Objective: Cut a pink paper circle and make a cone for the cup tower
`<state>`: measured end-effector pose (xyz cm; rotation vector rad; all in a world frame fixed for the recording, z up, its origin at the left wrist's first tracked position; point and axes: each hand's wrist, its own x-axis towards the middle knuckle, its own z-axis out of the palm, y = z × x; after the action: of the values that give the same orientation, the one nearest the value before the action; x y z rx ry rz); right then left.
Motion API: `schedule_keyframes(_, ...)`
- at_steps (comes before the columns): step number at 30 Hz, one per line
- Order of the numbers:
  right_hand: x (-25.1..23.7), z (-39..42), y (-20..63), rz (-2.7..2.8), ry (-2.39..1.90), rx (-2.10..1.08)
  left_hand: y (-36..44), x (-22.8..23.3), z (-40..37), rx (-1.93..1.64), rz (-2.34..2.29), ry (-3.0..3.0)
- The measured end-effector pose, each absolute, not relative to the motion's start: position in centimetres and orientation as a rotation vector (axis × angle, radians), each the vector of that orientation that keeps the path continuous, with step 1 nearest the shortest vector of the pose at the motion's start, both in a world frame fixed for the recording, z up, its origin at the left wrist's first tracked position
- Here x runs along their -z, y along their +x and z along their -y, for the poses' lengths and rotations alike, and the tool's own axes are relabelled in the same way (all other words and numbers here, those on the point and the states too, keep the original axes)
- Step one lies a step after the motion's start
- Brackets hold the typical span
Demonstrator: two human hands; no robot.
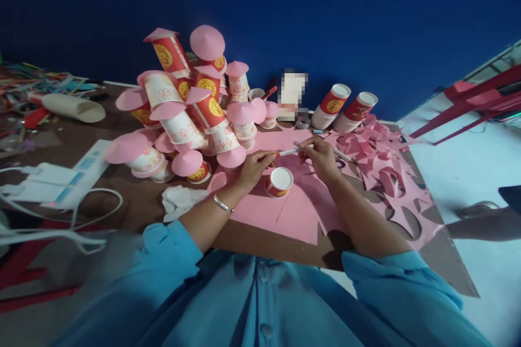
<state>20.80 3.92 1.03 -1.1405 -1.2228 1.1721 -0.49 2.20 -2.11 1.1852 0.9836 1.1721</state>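
The pen (290,151) is held level between both hands, above the pink paper (295,222) in the middle of the worktop (244,238). The left hand (257,167) pinches its orange end, fingers closed narrow on it; the right hand (319,155) grips it toward the other end, fingers curled around the barrel.

Just on the near side of the pen, the cup (280,181) stands on the paper with its round white end up, between the two forearms. A bracelet (223,203) circles the left wrist.

To the far left, red and white cups with pink cone tops form a tall pile (203,111). Near it lies a crumpled white wad (183,200), cloth or tissue, I cannot tell which. Farther left are a power strip (81,176) and a tube (73,107). On the far right, two cup stacks (332,105) lean beside pink scraps (382,160).
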Motion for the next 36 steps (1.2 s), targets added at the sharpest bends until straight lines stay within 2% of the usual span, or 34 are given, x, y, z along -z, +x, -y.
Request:
schedule_keyframes(12, -1.6, -5.3, 22.0, 1.355, -1.142, -1.328, 0.0, 3.0, -2.6, -1.202, -0.930, 1.178)
schedule_keyframes(21, -2.8, -4.8, 22.3, 1.609, -1.179, -1.235, 0.1, 2.1, -2.3, -1.172, -0.948, 1.317)
schedule_keyframes(36, -1.3, -3.4, 24.5, 1.670, -1.582, -0.544, -1.8, -1.2, 0.3, -1.177, -1.068, 1.496)
